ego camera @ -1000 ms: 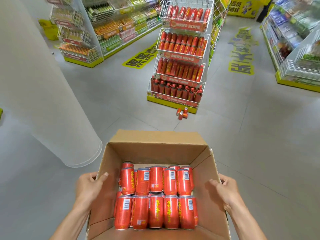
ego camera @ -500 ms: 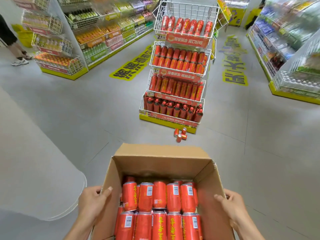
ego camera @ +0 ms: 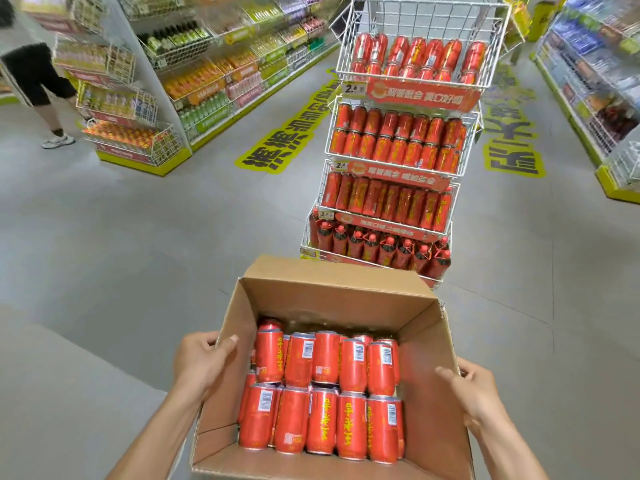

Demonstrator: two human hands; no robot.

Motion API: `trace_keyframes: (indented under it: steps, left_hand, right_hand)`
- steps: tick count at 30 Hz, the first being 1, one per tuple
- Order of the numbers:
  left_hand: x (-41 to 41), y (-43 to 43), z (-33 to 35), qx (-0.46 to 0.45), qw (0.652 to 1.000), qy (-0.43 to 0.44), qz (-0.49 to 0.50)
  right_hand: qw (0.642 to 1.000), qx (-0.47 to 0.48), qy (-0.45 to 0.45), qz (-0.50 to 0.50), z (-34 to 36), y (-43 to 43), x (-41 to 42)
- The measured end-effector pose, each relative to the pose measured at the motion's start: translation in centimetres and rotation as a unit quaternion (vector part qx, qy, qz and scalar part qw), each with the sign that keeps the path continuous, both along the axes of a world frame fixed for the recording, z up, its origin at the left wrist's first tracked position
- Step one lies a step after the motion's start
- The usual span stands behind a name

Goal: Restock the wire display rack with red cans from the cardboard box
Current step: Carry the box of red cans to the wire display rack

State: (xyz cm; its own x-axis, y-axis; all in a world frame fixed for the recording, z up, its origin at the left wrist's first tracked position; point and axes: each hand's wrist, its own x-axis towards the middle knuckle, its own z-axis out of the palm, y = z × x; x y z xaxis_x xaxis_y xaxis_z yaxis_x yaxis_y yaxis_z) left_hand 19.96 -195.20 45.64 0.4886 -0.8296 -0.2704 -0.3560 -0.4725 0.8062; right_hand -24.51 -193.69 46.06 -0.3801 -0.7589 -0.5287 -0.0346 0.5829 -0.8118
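Grey shop floor [ego camera: 138, 237] runs between stocked aisles, with the wire display rack [ego camera: 426, 22] at your twelve o'clock, its tiers mostly full. You clasp the cardboard box [ego camera: 332, 296] by its side walls, left hand [ego camera: 201, 362] at nine o'clock, right hand [ego camera: 474, 393] at three, thumbs hooked inside, likely to keep it level. Inside, the red cans [ego camera: 322, 393] sit packed in two rows, yellow lettering and barcodes showing.

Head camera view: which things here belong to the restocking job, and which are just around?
Part of the job: cardboard box, red cans inside it, wire display rack.
Just around: drinks shelves on the left, yellow floor lettering, passer-by's legs, shelves on the right.
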Motion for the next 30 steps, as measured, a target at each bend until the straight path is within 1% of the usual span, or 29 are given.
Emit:
trace_keyframes:
  steps: [3, 6, 9, 13, 15, 20, 26, 30]
  left_hand:
    - [1.8, -6.2, -1.3, 0.006, 1.000, -0.002, 0.010]
    - [2.9, -12.3, -1.2, 0.012, 1.000, 0.002, 0.016]
    - [3.7, -17.7, -1.1, 0.008, 0.999, -0.030, 0.009]
    - [4.8, -24.7, -0.3, -0.002, 0.995, -0.098, -0.033]
    - [5.5, -28.6, -0.8, -0.002, 0.996, -0.083, -0.034]
    - [7.3, -39.2, -3.5, 0.017, 0.996, -0.040, -0.083]
    - [7.6, -51.1, -7.8, 0.033, 0.985, -0.073, -0.150]
    - [6.9, -56.9, -12.3, 0.041, 0.981, -0.070, -0.177]
  right_hand:
    - [1.000, 0.007, -0.003, -0.002, -0.9, -7.2, 1.3]
    - [1.000, 0.008, -0.005, 0.008, -1.2, -14.2, 2.4]
    - [1.000, 0.010, 0.006, 0.003, -1.0, -20.4, 3.1]
    - [1.000, 0.007, 0.019, 0.009, -0.8, -27.5, 4.4]
    - [1.000, 0.010, 0.025, 0.006, -0.9, -30.8, 5.1]
    - [0.998, 0.020, 0.038, -0.042, -2.6, -37.5, 6.9]
    - [0.993, 0.020, 0.044, -0.106, -6.8, -43.6, 8.8]
    - [0.991, 0.019, 0.036, -0.127, -11.4, -47.4, 9.0]
